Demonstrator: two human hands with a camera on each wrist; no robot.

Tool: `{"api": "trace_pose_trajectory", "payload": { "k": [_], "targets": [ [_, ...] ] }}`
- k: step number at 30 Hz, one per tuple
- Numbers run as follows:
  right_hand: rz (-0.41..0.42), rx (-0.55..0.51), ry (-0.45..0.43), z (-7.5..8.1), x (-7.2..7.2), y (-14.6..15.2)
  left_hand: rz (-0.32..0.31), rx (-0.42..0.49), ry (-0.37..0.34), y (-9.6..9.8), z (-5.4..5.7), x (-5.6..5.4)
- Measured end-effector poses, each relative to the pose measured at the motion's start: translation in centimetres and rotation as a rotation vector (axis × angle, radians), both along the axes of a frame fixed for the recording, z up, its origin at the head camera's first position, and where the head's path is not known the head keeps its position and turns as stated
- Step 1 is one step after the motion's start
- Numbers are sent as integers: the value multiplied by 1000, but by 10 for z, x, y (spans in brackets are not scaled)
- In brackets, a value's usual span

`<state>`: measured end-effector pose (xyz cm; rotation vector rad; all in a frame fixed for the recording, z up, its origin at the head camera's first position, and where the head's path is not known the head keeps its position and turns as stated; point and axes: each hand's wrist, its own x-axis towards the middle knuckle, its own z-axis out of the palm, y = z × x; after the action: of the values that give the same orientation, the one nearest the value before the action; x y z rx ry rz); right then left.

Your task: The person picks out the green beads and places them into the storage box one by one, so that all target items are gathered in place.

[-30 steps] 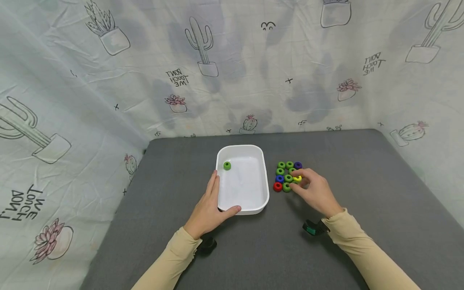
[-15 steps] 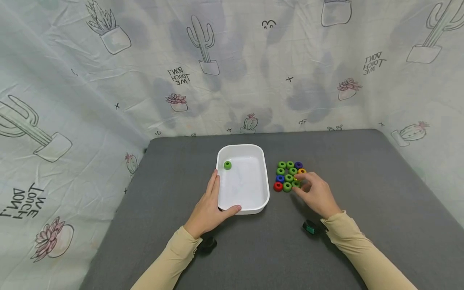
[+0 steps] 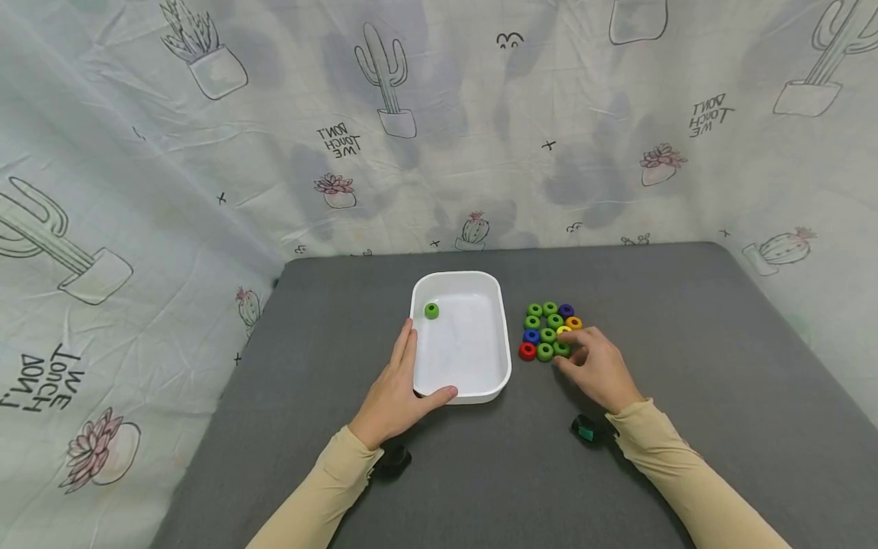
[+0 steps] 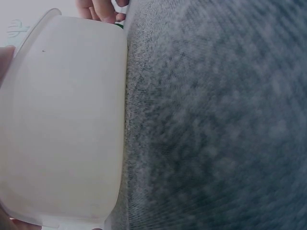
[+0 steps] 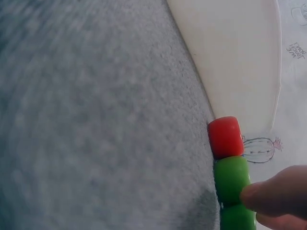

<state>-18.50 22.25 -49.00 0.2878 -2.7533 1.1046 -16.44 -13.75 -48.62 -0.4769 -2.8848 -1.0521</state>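
My left hand rests against a white tray, fingers straight along its left side and thumb over the near rim. One green bead lies inside the tray. Right of it, several beads stand in close rows: a red bead, a blue bead, a purple bead, an orange bead and several green ones. My right hand pinches the near-right green bead between thumb and index finger. A yellow bead is partly hidden by the index finger.
A grey table surface lies under everything. Behind and to the sides hangs a pale curtain printed with cacti. In the right wrist view, the tray's outer wall stands just beyond the red bead.
My right hand has shifted slightly right, and the orange bead it covered now shows. Its thumb and index finger have drawn closer around the near-right green bead. The left hand and tray stay put.
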Motion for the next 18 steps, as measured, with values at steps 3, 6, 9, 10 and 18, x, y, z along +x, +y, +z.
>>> {"api": "trace_pose_trajectory", "payload": {
  "k": [3, 6, 9, 10, 18],
  "targets": [
    [5, 12, -8, -2, 0, -1, -1, 0, 1, 0, -1, 0],
    [4, 17, -14, -3, 0, -1, 0, -2, 4, 0, -1, 0],
    [4, 22, -16, -3, -1, -2, -1, 1, 4, 0, -2, 0],
    [6, 23, -16, -4, -1, -2, 0, 2, 3, 0, -2, 0],
    [12, 15, -7, -6, -1, -1, 1, -1, -3, 0, -1, -1]
  ]
}}
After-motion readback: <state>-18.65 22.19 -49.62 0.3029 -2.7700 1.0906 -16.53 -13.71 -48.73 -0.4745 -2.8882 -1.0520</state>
